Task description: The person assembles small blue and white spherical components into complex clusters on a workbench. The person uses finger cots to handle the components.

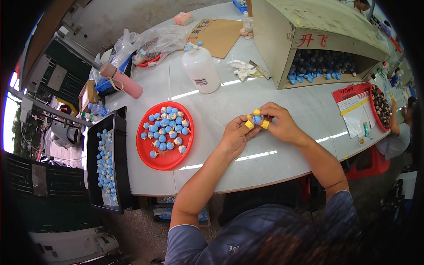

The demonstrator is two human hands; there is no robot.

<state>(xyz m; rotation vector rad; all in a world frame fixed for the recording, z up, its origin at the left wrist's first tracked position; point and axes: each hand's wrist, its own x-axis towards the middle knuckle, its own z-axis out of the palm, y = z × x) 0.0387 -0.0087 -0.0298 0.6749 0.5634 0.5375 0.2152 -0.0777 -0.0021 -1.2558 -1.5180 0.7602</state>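
Just right of the frame's centre, a small blue piece [257,119] is pinched between the closed fingertips (yellow-capped) of the left hand [235,134] and right hand [278,123]. It is judged light and delicate, best gripped at its sides.

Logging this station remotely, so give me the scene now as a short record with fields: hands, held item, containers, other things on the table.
left hand: pinches the small blue piece, yellow tape on fingertips
right hand: pinches the same piece from the other side
small blue piece: held above the white table
red plate: blue-and-cream pieces, left of the hands
black tray: more pieces, at table's left edge
white bottle: upright, behind the plate
box: open-fronted, blue pieces inside
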